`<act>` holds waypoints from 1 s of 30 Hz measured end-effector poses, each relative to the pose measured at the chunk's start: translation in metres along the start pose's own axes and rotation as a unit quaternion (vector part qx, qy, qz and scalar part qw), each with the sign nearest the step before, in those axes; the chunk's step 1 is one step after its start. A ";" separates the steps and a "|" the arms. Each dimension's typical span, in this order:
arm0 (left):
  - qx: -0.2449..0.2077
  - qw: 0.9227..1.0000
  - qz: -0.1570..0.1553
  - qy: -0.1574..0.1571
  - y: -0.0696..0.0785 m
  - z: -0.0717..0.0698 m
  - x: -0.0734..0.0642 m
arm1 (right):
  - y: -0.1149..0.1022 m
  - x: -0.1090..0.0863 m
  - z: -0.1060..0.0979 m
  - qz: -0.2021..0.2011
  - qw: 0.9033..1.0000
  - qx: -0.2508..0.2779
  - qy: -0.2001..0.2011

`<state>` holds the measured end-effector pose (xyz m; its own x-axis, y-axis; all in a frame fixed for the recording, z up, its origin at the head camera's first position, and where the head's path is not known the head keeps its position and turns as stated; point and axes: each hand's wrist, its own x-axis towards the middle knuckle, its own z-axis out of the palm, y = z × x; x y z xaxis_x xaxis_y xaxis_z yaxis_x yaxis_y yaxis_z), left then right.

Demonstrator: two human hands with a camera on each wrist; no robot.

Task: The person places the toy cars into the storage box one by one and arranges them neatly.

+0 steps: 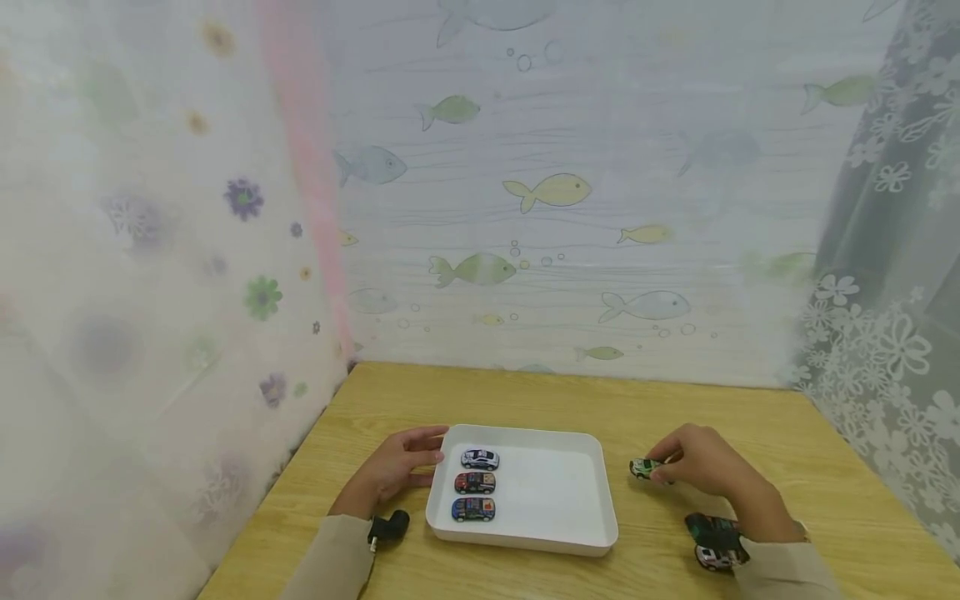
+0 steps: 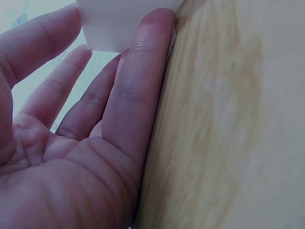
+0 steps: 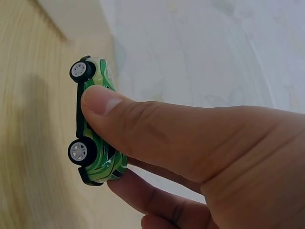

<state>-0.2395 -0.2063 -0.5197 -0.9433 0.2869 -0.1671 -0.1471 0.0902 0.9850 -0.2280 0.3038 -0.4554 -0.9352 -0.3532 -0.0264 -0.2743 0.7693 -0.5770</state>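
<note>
My right hand (image 1: 701, 462) pinches a green toy car (image 3: 97, 157) between thumb and fingers, to the right of the white tray (image 1: 525, 546). The right wrist view has the car side-on, its wheels (image 3: 79, 151) facing the wood tabletop. At the tray's left wall rests my left hand (image 1: 397, 465), fingers fairly straight and touching the wall. Inside the tray, along its left side, three toy cars stand in a column: a white one (image 1: 480, 459), a red one (image 1: 475, 482) and a blue one (image 1: 473, 509).
More toy cars (image 1: 716, 558) sit on the wooden table (image 1: 645, 575) beneath the right wrist, partly hidden by it. Curtains with fish (image 1: 480, 269) and flower prints (image 1: 262, 297) hang behind and beside the table.
</note>
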 end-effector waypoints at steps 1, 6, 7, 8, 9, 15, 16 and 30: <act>-0.002 1.000 -0.003 0.002 0.000 0.000 0.000 | -0.003 0.001 0.000 -0.006 1.000 0.000 0.002; -0.005 1.000 -0.003 0.002 0.002 0.001 -0.001 | -0.015 0.009 0.001 -0.028 1.000 -0.002 0.009; -0.005 1.000 -0.004 0.002 0.002 0.001 -0.001 | -0.017 0.011 0.001 -0.030 0.999 -0.002 0.009; -0.003 1.000 -0.002 0.001 0.002 0.001 -0.001 | -0.019 0.013 0.002 -0.033 0.999 -0.003 0.010; -0.004 1.000 -0.002 0.001 0.002 0.000 -0.001 | -0.022 0.014 0.002 -0.035 0.999 -0.001 0.009; -0.010 1.000 -0.006 0.003 0.002 0.000 0.000 | -0.034 0.024 0.006 -0.037 0.999 0.001 0.008; -0.010 1.000 -0.005 0.003 0.002 0.000 0.000 | -0.036 0.026 0.007 -0.036 0.999 0.004 0.008; 0.002 1.000 0.000 0.003 0.000 0.000 0.000 | -0.059 0.045 0.019 -0.053 0.998 0.035 0.001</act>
<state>-0.2394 -0.2061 -0.5194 -0.9452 0.2801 -0.1676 -0.1469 0.0936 0.9847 -0.2500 0.2329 -0.4379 -0.9026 -0.4287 0.0397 -0.3550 0.6891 -0.6318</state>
